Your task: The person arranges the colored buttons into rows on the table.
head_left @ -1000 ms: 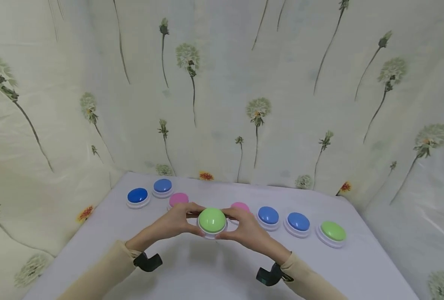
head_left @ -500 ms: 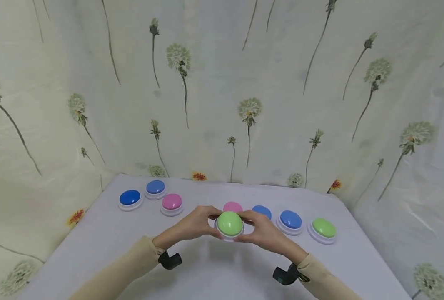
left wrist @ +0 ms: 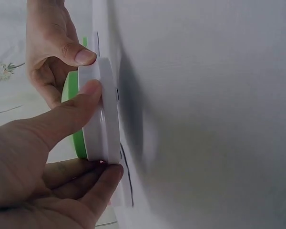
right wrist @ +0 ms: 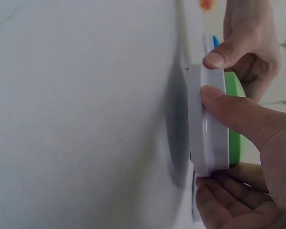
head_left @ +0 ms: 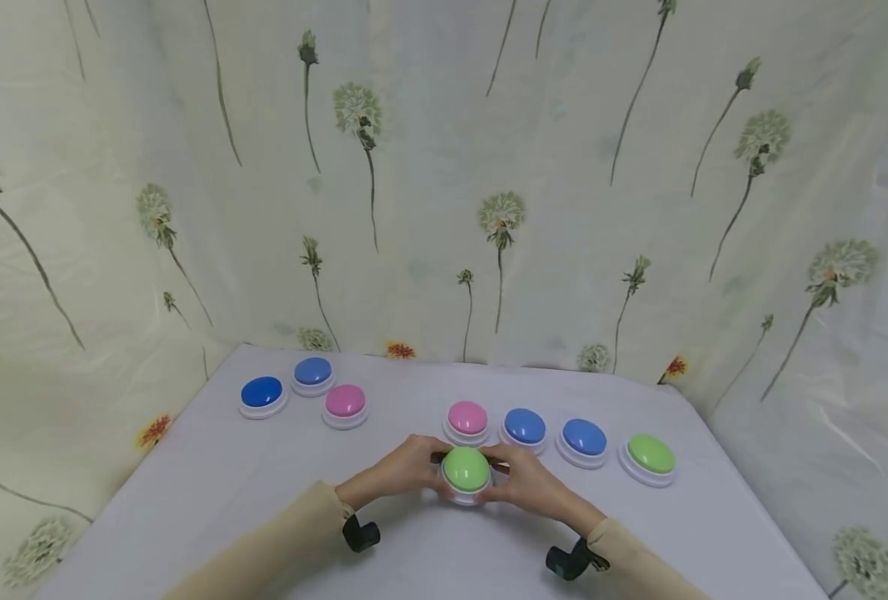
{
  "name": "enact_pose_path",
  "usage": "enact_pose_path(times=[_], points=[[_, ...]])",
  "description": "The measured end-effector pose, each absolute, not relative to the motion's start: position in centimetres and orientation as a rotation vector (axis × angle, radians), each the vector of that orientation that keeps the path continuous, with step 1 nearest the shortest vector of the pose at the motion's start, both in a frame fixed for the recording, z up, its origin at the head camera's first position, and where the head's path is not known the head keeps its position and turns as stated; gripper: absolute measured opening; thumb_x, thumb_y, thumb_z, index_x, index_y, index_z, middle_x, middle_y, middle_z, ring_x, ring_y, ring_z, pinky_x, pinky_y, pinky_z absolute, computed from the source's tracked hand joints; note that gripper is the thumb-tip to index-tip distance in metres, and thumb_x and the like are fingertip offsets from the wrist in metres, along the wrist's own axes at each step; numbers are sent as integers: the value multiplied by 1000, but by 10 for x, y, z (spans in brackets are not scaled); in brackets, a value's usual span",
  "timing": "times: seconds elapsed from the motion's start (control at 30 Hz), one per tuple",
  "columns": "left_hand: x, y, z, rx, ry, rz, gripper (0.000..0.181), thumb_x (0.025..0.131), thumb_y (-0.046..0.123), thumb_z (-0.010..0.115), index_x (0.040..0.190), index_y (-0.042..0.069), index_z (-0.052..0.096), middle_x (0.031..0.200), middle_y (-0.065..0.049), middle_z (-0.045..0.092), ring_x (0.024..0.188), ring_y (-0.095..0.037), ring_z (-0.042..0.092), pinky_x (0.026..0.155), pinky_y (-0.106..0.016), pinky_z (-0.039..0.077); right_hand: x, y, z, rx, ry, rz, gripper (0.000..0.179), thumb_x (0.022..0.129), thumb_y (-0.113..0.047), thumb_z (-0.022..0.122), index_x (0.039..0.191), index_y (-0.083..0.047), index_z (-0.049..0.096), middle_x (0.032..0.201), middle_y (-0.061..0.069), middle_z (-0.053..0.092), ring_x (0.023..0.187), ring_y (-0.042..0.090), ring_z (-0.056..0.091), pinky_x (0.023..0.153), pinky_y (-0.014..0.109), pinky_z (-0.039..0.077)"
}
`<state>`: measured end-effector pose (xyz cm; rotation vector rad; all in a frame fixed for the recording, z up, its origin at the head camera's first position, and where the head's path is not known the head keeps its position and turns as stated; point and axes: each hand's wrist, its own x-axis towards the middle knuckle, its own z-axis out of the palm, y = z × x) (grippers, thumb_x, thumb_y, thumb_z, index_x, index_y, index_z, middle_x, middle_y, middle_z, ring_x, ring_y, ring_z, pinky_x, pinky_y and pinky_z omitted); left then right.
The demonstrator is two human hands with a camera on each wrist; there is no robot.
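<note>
Both hands hold one green push button (head_left: 466, 469) with a round white base, dome facing up. My left hand (head_left: 406, 467) grips the base from the left, thumb on the near side and fingers around the far side. On the right, my right hand (head_left: 528, 481) pinches the same base in a mirrored way. In the left wrist view the white base (left wrist: 102, 114) hangs just above the table, with a shadow beneath it. The right wrist view shows the same narrow gap. Right behind the held button stands a pink push button (head_left: 467, 418).
Right of the pink one stand two blue buttons (head_left: 525, 426) and another green button (head_left: 651, 453). At the far left are two more blue buttons (head_left: 261, 392) and a pink button (head_left: 345, 402). A flowered curtain (head_left: 429, 167) rises behind the white table (head_left: 264, 492).
Both hands have carried the green button to the right and then down toward the table. The pink and blue buttons behind it now show more fully. The head view has shifted slightly.
</note>
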<state>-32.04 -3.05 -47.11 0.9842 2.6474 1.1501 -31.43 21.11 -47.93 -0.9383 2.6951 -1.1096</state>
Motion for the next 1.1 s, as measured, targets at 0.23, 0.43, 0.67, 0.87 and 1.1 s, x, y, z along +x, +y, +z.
enact_pose_path(times=[0.23,0.43,0.67,0.87,1.1], points=[[-325,-29,-487,940,2654,1110,57,67,25,88,118,7,68,110,-2,71,100,-8,64,90,-22,51,-318,215,-498,-966,2725,-1103,66,69,-39,85,124,-12,63,120,0,67,115,21,61,100,39,49],[-324,-30,-488,928,2653,1118,59,68,26,87,120,9,67,111,0,70,99,-4,61,91,-22,51,-317,215,-499,-968,2753,-1107,66,68,-39,85,124,-12,62,120,1,66,115,22,61,99,40,50],[-328,-34,-487,900,2586,1113,66,69,29,87,126,7,62,120,-1,67,111,-10,60,99,-26,48,-320,215,-497,-966,2717,-1120,67,69,-39,85,126,-12,61,122,1,65,117,21,60,101,39,49],[-329,-50,-473,817,2499,1089,83,75,35,83,143,6,45,145,-10,50,130,-28,51,106,-40,44,-314,219,-495,-853,2753,-1101,85,70,-53,80,136,-6,53,136,8,58,126,30,54,104,45,45],[-328,-79,-446,951,2322,1200,80,80,31,79,148,17,40,153,-7,39,133,-37,46,110,-44,40,-305,221,-469,-832,2617,-1252,87,77,-35,80,150,-20,35,155,4,36,140,30,38,110,46,38]])
